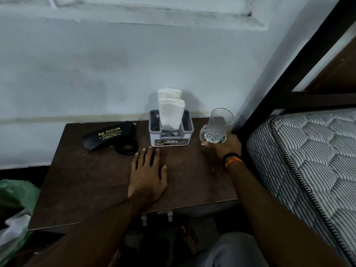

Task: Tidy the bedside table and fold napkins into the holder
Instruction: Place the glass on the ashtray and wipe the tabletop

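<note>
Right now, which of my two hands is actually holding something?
Your right hand grips the base of the clear glass; your left hand lies flat and empty on the table.

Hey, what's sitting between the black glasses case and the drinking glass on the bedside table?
In the head view, the napkin holder with folded napkins stands between the glasses case and the glass, which the right hand grips.

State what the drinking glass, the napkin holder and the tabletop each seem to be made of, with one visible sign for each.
Drinking glass: clear cut glass, likely; see-through, with a star pattern near its base, where the right hand grips it.
Napkin holder: probably moulded plastic; matt grey rim, white body, printed label.
Tabletop: dark brown wood-look board, perhaps laminate; flat, dull, lightly scuffed.
</note>
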A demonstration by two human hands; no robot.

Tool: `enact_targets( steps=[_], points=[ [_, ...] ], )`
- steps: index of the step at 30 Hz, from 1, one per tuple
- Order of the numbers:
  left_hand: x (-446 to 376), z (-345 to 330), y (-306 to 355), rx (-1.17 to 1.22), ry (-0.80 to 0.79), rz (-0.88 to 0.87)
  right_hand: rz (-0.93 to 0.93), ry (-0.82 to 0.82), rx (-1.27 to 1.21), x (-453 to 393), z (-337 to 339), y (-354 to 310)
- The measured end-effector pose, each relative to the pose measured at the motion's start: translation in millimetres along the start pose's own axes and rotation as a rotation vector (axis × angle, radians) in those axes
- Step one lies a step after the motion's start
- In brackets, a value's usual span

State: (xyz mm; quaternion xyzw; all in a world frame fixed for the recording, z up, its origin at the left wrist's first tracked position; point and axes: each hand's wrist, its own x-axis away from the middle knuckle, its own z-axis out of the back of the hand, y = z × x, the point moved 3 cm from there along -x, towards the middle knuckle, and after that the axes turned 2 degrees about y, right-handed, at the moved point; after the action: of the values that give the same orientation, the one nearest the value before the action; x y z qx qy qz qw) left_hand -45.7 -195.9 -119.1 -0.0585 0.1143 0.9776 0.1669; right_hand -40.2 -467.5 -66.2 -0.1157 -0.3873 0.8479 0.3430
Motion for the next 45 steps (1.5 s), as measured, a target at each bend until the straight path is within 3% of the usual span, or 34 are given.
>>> enact_targets(
  steps=[15, 23, 26, 32, 45],
  points=[
    [-2, -1, -1, 0.003, 0.018, 0.002, 0.01, -0.053, -0.018, -20, -2, -17],
    [-1, -1, -2, 0.023, 0.03, -0.007, -0.136, 0.077, -0.077, 23, 3, -16],
    [-1, 2, -2, 0.096, 0.053, 0.011, -0.18, 0.002, -0.118, 43, -11, -14],
    [0, 10, -13, 0.475, 0.085, 0.187, -0.14, -0.158, -0.192, 65, -40, -19],
    [-11, 8, -13, 0.345, -0.01, 0.084, 0.102, -0.293, -0.217, 72, -54, -37]
  ],
)
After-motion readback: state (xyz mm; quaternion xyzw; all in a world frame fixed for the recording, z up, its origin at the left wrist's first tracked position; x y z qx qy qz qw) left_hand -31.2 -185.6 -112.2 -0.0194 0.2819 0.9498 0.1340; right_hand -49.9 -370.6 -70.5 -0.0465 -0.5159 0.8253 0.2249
